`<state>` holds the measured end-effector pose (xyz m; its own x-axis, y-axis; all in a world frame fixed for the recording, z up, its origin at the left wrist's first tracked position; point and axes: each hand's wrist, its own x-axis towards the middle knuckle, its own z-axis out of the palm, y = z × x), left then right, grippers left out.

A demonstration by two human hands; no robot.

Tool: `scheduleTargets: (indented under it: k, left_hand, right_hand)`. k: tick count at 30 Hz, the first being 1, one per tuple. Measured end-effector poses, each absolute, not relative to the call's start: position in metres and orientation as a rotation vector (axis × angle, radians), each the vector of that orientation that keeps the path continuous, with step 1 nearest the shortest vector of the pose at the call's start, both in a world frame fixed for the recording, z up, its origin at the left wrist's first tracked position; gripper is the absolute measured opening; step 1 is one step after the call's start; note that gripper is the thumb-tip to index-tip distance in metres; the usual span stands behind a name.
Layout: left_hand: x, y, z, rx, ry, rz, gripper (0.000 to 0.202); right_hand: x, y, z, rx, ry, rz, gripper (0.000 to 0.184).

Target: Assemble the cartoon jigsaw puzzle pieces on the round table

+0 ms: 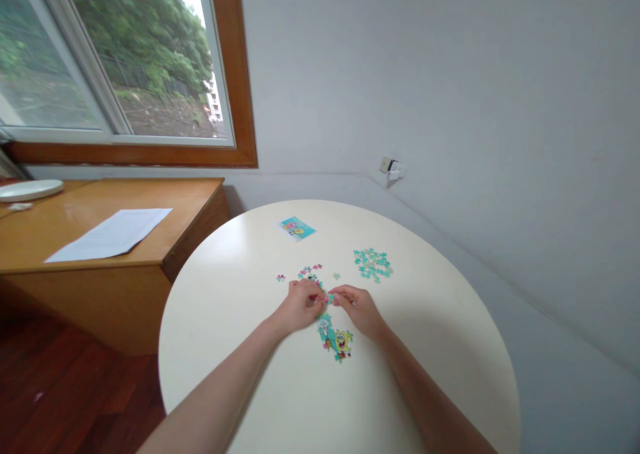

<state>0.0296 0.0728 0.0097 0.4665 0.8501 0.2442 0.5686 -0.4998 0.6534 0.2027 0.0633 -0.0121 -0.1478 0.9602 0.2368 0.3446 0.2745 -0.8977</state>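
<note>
Both of my hands meet over the middle of a round white table (pixel 225 347). My left hand (pixel 303 304) is closed, its fingertips pinching a small pink jigsaw piece. My right hand (pixel 357 307) pinches a teal jigsaw piece (pixel 331 299) right beside it; whether the two pieces touch I cannot tell. Just below my hands lies a joined puzzle section (pixel 334 337) with a yellow sponge character and a teal figure. Beyond my left hand several loose pink and teal pieces (pixel 311 269) are scattered, partly hidden by its fingers.
A pile of teal-green puzzle pieces (pixel 373 264) lies to the right, with a single pale piece (pixel 337 276) nearer the middle. A picture card (pixel 297 228) rests toward the back. On the left stands a wooden desk (pixel 195 207) bearing a paper sheet (pixel 113 234) and a white plate (pixel 30 190).
</note>
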Motion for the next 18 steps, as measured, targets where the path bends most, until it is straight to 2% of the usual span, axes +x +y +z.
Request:
scheduleTargets:
  k: [10, 18]
  left_hand:
    - [0.0298, 0.0725, 0.0123, 2.197, 1.145, 0.821, 0.015]
    - [0.0304, 0.0743, 0.0107, 2.168, 1.125, 0.880, 0.016]
  right_hand:
    - [0.2030, 0.0632, -0.0123, -1.191, -1.586, 0.968, 0.028]
    - [0.2021, 0.0644, -0.0161, -1.248, -1.606, 0.900, 0.026]
